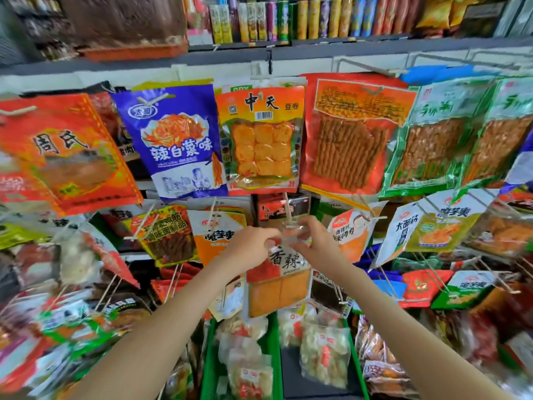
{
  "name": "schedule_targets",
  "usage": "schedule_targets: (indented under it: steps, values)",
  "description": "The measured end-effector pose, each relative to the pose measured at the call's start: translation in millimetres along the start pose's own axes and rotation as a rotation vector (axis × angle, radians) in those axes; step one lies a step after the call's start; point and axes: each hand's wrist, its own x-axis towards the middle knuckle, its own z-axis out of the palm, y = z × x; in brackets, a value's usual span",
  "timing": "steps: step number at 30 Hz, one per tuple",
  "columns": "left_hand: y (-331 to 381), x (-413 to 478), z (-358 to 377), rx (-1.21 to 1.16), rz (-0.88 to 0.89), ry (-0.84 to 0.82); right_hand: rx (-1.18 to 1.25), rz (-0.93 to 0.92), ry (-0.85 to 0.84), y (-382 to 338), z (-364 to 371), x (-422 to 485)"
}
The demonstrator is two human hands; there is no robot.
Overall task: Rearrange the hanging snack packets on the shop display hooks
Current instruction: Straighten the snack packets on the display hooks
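Both of my hands reach up to one snack packet (278,280), red and white at the top with two orange blocks showing below. My left hand (249,246) pinches its clear top edge from the left, and my right hand (313,243) pinches it from the right. The top edge sits at the tip of a pale display hook (287,210) in the middle row. The view is blurred, so I cannot tell whether the packet's hole is on the hook. Above hangs an orange tofu packet (261,140) beside a purple packet (180,140).
Hooks full of packets surround the spot: a red strip packet (350,134), green packets (432,140) to the right, an orange packet (66,151) to the left. Green bins (209,370) of bagged snacks stand below. A shelf (288,50) of cans runs overhead.
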Motion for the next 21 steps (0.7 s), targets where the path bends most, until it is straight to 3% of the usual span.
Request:
schedule_targets:
  steps: [6,9,12,17,21]
  values:
    - [-15.1,-31.0,-10.1,-0.097,0.010,-0.064,0.048,0.108,0.014,-12.9,17.3,-4.9]
    - [-31.1,-40.9,-6.5,-0.071,0.026,-0.090,0.083,0.073,0.049,-18.7,35.0,-15.2]
    - [-50.5,-52.9,6.2,-0.042,0.002,-0.131,0.001,0.121,-0.004,-20.4,58.6,-28.3]
    - [-78.5,-78.7,29.5,-0.027,-0.026,-0.184,-0.143,-0.016,-0.140,-15.1,103.9,-44.9]
    - [-106.4,-93.5,56.3,0.016,-0.047,-0.240,-0.142,0.013,-0.218,-7.4,148.9,-54.1]
